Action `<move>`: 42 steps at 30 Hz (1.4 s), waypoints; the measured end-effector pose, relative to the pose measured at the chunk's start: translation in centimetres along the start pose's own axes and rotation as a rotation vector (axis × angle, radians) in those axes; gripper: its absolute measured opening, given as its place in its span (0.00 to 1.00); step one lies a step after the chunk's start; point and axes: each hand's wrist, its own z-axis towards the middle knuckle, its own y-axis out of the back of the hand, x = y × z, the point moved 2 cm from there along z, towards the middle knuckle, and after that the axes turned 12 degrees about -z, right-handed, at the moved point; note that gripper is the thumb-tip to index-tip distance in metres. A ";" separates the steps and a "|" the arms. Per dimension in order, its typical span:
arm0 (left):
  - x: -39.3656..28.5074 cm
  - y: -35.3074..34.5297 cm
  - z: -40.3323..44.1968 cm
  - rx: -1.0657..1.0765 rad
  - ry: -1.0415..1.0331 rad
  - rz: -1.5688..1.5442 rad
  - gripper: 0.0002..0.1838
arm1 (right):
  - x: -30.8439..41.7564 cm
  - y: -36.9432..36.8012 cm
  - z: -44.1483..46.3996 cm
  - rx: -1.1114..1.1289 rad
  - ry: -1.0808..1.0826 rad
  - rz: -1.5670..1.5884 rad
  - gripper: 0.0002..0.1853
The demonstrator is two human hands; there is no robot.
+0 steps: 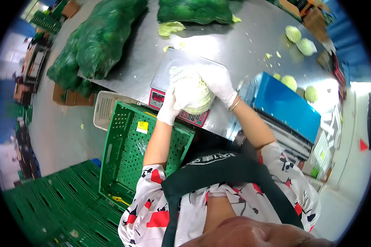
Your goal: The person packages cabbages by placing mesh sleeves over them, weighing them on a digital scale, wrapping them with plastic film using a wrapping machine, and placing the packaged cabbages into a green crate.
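My left hand (170, 108), in a white glove, is closed against the left side of a pale green cabbage (200, 99). My right hand (219, 82), also gloved, grips the cabbage from the upper right. White net-like material (178, 73) shows at the cabbage's far side; its exact kind is unclear. Under the hands is a red scale (156, 99) with a metal platform (163, 72) and a keypad partly covered by the cabbage. Whether the cabbage rests on the platform cannot be told.
Green mesh sacks (105, 39) lie on the steel table (251, 24). Several loose cabbages (293, 34) are at the right, near a blue-topped machine (286, 107). A green crate (125, 156) stands below the table's left edge. More green crates (57, 201) are at lower left.
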 end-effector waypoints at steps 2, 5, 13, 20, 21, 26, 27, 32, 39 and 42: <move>1.8 2.5 0.2 0.174 -0.200 0.865 0.27 | -0.8 1.7 -0.8 0.077 -0.451 0.775 0.13; 5.4 -0.6 -1.9 0.237 0.197 -0.125 0.28 | -3.0 4.7 -3.5 0.193 -0.592 1.284 0.11; 11.9 -3.5 1.1 0.318 -0.090 0.218 0.25 | -3.3 6.9 -17.5 0.219 -0.773 1.676 0.16; 19.9 -9.8 3.3 0.241 0.237 -0.122 0.27 | -14.9 15.3 -25.2 0.001 -0.795 0.224 0.23; 21.2 -11.0 3.6 0.166 0.268 -0.071 0.28 | -16.6 16.4 -26.2 -0.110 -0.802 -0.070 0.25; 28.4 -16.9 7.6 0.300 0.241 0.278 0.22 | -18.1 21.1 -26.2 -0.137 -0.936 1.125 0.30; 29.7 -17.5 8.7 0.347 0.292 0.329 0.22 | -19.1 20.3 -27.2 -0.174 -0.860 0.881 0.31; 29.6 -19.1 14.6 0.287 0.448 0.194 0.20 | -21.8 20.3 -34.0 -0.349 -0.915 0.374 0.25; 33.1 -16.4 9.2 0.075 -0.192 1.188 0.25 | -22.4 20.3 -37.3 -0.557 -0.893 0.507 0.25; 39.3 -14.0 7.9 0.358 -0.174 1.399 0.35 | -20.7 19.3 -37.2 -0.508 -0.913 0.376 0.26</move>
